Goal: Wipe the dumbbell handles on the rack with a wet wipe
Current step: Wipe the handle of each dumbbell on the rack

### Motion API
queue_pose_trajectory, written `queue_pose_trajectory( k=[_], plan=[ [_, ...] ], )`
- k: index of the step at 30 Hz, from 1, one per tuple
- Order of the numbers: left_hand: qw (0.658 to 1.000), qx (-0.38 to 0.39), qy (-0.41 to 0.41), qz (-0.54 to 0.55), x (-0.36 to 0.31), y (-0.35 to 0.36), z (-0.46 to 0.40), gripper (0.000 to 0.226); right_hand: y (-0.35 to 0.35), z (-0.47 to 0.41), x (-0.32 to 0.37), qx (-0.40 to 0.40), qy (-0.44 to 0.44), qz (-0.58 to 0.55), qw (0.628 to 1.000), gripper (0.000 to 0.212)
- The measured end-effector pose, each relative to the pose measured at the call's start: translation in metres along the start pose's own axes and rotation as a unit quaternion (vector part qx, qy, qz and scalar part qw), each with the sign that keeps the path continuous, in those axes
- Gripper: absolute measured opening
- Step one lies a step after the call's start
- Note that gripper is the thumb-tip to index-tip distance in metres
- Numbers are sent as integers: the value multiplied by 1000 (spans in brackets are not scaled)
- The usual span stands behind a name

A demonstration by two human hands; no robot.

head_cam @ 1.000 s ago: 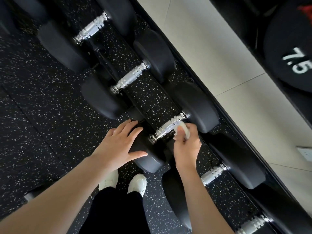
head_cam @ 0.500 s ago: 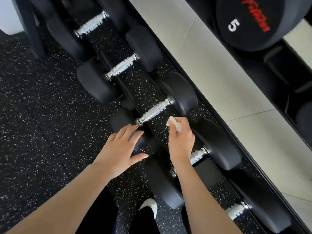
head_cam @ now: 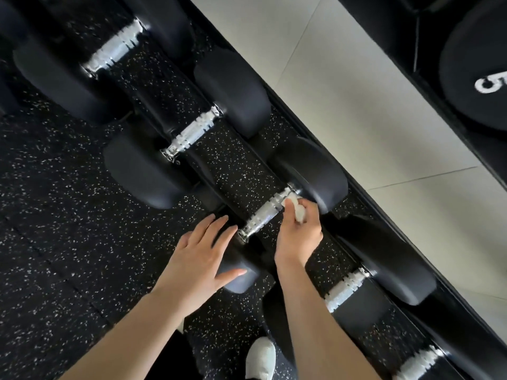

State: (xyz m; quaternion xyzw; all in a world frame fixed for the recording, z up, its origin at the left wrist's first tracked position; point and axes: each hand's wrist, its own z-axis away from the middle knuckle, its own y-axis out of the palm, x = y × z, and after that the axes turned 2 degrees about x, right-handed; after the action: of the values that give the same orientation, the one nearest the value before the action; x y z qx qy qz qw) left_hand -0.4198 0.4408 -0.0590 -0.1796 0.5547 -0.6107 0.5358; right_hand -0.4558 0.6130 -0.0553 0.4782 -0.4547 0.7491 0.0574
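Right hand [head_cam: 299, 231] pinching a crumpled white wet wipe [head_cam: 296, 208] against the far end of a chrome knurled dumbbell handle [head_cam: 267, 212], just beside the black rubber head [head_cam: 312, 171] on the low rack. Left hand [head_cam: 200, 259] spread flat, fingers straight, resting on that dumbbell's near head [head_cam: 238, 275]. White numeral "5" [head_cam: 492, 83], partly cropped, readable on a black weight at upper right; white shoe [head_cam: 260, 357] on speckled rubber flooring [head_cam: 55, 242] below

Probably a gym: racked dumbbells [head_cam: 192, 138], speckled rubber flooring [head_cam: 55, 215], weight plate [head_cam: 477, 67].
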Motion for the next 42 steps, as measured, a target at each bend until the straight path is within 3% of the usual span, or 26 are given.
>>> queue_pose_trajectory(
  k=[8, 16, 20, 28, 36, 42],
  plan=[
    [999, 18, 46, 6, 17, 2, -5, 73, 37, 2, 4, -123, 99, -79, 984, 16],
    [999, 9, 53, 12, 18, 3, -6, 71, 44, -5, 13, -154, 160, -127, 967, 25],
    [998, -1, 56, 13, 19, 4, -6, 69, 43, -6, 12, -149, 190, -146, 959, 24],
    [998, -7, 58, 18, 20, 5, -5, 68, 35, 2, 6, -115, 169, -137, 969, 19],
    [998, -20, 57, 21, 19, 6, -4, 66, 44, -12, 17, -161, 199, -184, 949, 20],
    [998, -15, 51, 23, 19, 7, -4, 67, 37, -9, 14, -94, 180, -118, 972, 17]
  ],
)
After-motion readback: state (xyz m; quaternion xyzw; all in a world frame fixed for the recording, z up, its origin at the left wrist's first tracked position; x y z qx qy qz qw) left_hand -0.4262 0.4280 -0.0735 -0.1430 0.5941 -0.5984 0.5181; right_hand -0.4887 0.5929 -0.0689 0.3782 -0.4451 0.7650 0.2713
